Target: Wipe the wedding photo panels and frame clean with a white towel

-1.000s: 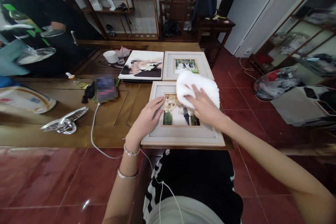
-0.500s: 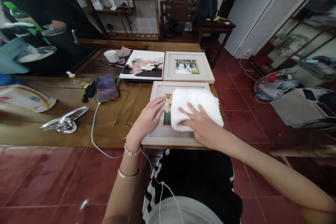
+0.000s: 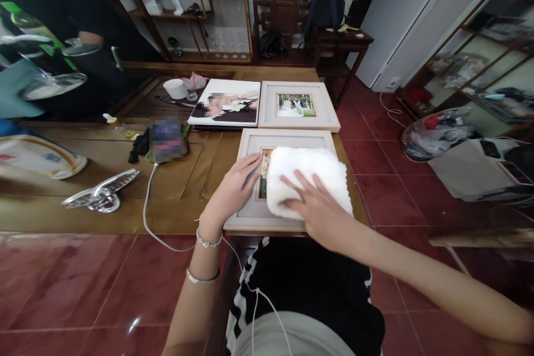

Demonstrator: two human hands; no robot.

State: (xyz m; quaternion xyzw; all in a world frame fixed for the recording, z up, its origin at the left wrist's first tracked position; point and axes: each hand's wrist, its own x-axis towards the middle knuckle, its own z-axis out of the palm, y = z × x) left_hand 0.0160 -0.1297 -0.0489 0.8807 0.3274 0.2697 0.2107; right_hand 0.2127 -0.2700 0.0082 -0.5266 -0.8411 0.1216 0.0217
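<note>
A pale wooden picture frame (image 3: 250,212) lies flat at the near edge of the wooden table (image 3: 179,178). A folded white towel (image 3: 308,169) covers most of its photo. My right hand (image 3: 315,208) lies on the towel with fingers stretched flat, pressing it onto the frame. My left hand (image 3: 233,186) rests open on the frame's left side, fingertips at the photo's edge. Two bracelets sit on my left wrist.
A second framed photo (image 3: 297,105) and a frameless print (image 3: 225,103) lie behind it. A phone (image 3: 167,138) with a white cable, a silver ornament (image 3: 100,193), a white cup (image 3: 175,89), a plate (image 3: 37,157) share the table. Red tile floor lies around.
My right hand has drawn the towel from the frame's far right corner toward me and slightly left across the photo. My left hand has stayed in place.
</note>
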